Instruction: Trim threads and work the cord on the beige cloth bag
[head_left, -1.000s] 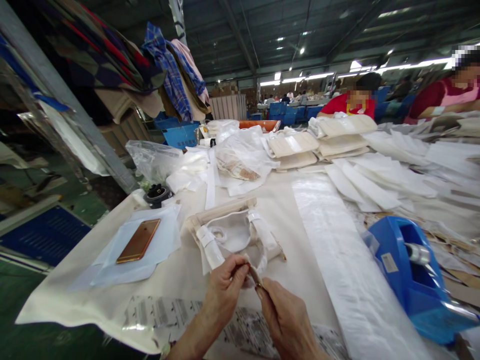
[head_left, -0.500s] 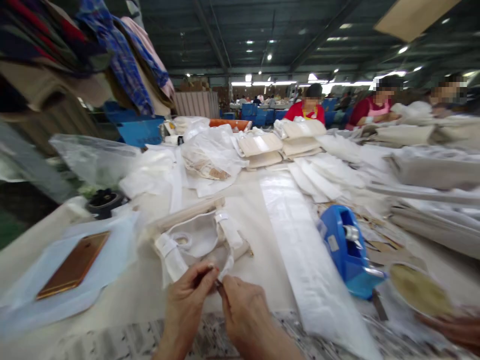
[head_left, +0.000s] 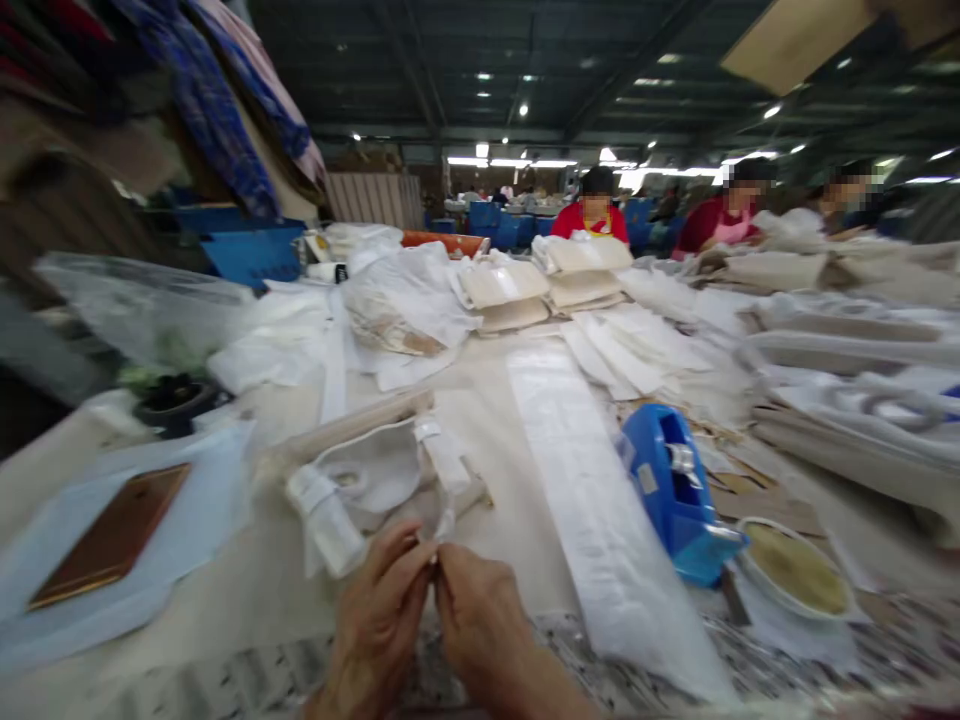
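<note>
Left hand [head_left: 379, 620] and right hand [head_left: 480, 625] meet fingertip to fingertip, both pinched narrow on a small fitting at the near edge of the cream bag [head_left: 367, 480], which lies on the table [head_left: 247, 590] just beyond them. Fitting too blurred to identify. Risk: it slips from the pinch, since the grip is fingertips only; tape dispenser [head_left: 675, 495] stands clear, right.

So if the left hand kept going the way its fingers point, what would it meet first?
Probably the cream bag wrapped in white paper: the left hand points up and away, fingertips already at its near edge. Blur leaves depth uncertain.
</note>
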